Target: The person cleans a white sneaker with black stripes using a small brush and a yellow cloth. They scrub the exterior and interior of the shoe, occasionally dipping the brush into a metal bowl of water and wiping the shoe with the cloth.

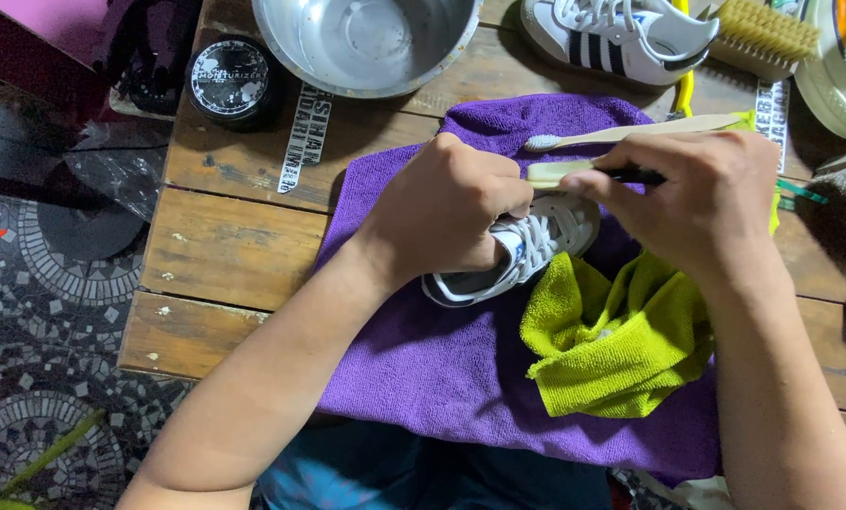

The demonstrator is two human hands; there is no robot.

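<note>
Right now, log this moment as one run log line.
left hand: holds white sneaker | right hand: grips brush over sneaker | under: purple towel | beside: green cloth

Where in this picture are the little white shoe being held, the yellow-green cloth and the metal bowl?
white shoe [536, 247]: head view, on its laces.
yellow-green cloth [612, 345]: head view, on its crumpled middle.
metal bowl [366, 38]: head view, on its bare inner floor.
</note>
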